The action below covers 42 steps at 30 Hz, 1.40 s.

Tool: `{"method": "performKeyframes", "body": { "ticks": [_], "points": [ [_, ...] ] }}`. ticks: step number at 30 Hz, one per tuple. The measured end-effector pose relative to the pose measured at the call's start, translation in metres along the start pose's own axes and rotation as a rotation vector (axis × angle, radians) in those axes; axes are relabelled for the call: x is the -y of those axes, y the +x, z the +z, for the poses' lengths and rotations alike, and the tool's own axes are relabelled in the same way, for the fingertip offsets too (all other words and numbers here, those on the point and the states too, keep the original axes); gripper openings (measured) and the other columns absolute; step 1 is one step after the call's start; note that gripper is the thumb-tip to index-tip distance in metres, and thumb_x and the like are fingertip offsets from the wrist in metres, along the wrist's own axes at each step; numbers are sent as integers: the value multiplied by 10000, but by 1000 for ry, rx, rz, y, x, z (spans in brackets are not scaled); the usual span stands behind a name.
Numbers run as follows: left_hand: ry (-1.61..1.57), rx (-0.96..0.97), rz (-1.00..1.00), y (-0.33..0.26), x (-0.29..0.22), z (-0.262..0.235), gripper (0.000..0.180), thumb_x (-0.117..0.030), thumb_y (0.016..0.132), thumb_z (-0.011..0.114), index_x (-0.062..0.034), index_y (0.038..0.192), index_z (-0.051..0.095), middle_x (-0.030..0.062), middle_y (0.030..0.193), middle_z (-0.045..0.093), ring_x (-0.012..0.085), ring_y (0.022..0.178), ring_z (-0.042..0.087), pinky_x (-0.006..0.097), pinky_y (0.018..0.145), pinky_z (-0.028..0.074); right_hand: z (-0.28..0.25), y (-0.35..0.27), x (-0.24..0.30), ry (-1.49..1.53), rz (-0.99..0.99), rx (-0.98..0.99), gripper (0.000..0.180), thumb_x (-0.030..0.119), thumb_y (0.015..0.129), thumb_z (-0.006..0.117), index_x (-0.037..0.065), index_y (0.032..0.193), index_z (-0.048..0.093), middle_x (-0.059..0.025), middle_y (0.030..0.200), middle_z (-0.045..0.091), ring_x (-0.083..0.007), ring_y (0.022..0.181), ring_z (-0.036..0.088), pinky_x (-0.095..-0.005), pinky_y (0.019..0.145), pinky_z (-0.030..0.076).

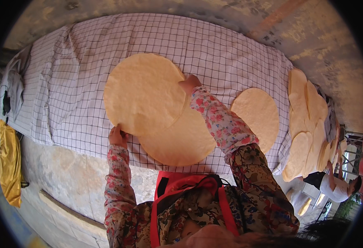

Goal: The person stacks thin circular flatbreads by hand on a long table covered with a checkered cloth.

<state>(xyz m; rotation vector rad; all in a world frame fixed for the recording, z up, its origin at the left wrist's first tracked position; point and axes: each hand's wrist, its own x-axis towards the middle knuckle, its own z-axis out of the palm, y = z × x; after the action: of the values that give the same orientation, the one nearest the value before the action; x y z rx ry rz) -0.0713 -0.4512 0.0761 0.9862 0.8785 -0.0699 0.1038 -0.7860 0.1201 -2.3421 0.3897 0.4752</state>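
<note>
Pale, thin round flatbread (142, 93) held up over the checked cloth (66, 82), overlapping a second round (181, 142) already laid flat beneath it. Left hand (117, 136) pinched shut on the lower edge; right hand (189, 84) closed on the upper right rim, fingers mostly hidden behind the sheet. Best lowered evenly, probably, both edges kept taut to avoid folds or tears, and set down apart from the neighbouring round (256, 113). More rounds stacked overlapping (307, 124) at far right, beside another person in white (334, 186). Yellow fabric (9, 165) hung at left.
</note>
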Motion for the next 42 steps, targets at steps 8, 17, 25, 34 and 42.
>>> {"method": "performKeyframes", "body": {
  "ticks": [8,17,25,34,42],
  "points": [
    [-43,19,146,-10,-5,17,101,-151,889,564,-63,915,607,23,828,641,124,696,602,260,585,499,-2,9,10,-50,-10,-53,435,254,699,610,-56,1005,620,-247,1029,625,-357,995,600,-406,855,486],
    [-96,56,175,-11,-11,15,120,-152,906,530,-60,941,599,29,838,635,121,704,606,254,601,522,16,59,20,-173,-161,-65,371,248,686,644,-41,918,632,-232,927,644,-358,911,617,-413,764,492],
    [191,161,435,-61,-72,76,231,-149,937,492,-19,1107,580,5,856,627,63,701,583,211,595,500,-63,30,22,582,-366,-7,222,18,727,609,-39,941,630,-69,813,654,-115,706,599,-235,657,470],
    [338,791,405,-155,-26,282,303,-132,949,459,-48,1235,510,30,945,629,90,806,617,264,681,543,-310,-133,-184,972,-368,-281,357,-20,866,477,-52,1221,499,-126,1124,613,-198,1009,597,-293,874,479],
    [330,979,134,-206,113,348,232,-110,931,467,-37,1140,537,37,903,624,101,781,624,286,640,563,-301,-234,-361,981,-201,-643,339,29,876,495,-57,1204,489,-91,1007,616,-147,910,599,-259,790,498]
  ]
}}
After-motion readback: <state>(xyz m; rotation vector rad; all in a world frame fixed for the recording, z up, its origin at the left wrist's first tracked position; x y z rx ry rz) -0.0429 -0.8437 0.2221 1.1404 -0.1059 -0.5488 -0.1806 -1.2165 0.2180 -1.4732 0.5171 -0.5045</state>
